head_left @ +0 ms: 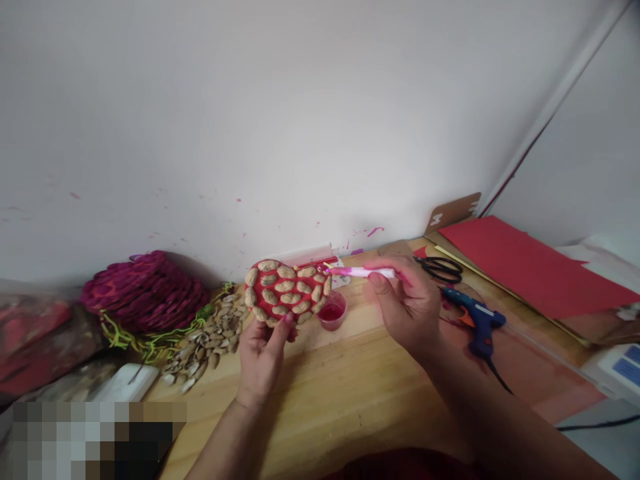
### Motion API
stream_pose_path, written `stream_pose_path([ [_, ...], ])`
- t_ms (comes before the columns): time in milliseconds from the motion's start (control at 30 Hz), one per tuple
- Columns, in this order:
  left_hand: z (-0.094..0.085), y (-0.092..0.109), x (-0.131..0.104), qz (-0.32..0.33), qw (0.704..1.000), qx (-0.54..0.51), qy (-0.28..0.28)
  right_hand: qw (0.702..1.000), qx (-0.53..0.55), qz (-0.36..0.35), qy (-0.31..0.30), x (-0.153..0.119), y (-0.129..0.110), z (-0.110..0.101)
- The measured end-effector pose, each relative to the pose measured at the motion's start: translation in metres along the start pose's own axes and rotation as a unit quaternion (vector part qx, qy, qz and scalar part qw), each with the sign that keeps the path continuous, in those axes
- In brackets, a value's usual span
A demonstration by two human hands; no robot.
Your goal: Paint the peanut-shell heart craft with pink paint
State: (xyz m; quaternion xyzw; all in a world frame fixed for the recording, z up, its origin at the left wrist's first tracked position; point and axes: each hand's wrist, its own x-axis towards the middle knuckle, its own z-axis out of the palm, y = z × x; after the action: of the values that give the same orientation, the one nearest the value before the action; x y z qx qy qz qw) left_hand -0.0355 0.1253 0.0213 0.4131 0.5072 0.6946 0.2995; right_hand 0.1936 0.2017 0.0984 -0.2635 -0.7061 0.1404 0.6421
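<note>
A red heart-shaped piece point(277, 295) covered with peanut shells is held up by its lower edge in my left hand point(267, 353), thumb on its front. My right hand point(410, 303) grips a white brush point(367, 272) whose pink-stained end meets the heart's upper right edge. Just behind and below the heart, a small clear cup point(333, 313) of dark pink liquid rests on the wooden table point(320, 413). One spot near the brush end looks pink.
Magenta pieces point(145, 293) with green strings and loose peanut shells point(215, 337) lie at left. On the right are black scissors point(440, 269), a blue glue gun point(477, 320) with a cord, and red sheets point(535, 267). A white wall point(300, 133) rises behind.
</note>
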Motion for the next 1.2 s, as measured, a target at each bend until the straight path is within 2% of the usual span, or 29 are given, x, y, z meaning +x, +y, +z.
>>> stream_pose_path([
  [533,0.0018,0.0077,-0.0038,0.017,0.999,0.047,-0.001,1.0,-0.008,-0.013,-0.009,-0.0003,-0.0003,0.0022],
  [700,0.0005,0.0048,-0.003,0.013,0.999,0.04,-0.004,1.0,-0.013,-0.02,-0.002,0.0005,-0.0002,0.0012],
  [1200,-0.0008,0.0011,-0.001,-0.01,1.0,0.003,-0.016,1.0,0.005,0.016,0.007,0.0007,0.0016,0.0031],
])
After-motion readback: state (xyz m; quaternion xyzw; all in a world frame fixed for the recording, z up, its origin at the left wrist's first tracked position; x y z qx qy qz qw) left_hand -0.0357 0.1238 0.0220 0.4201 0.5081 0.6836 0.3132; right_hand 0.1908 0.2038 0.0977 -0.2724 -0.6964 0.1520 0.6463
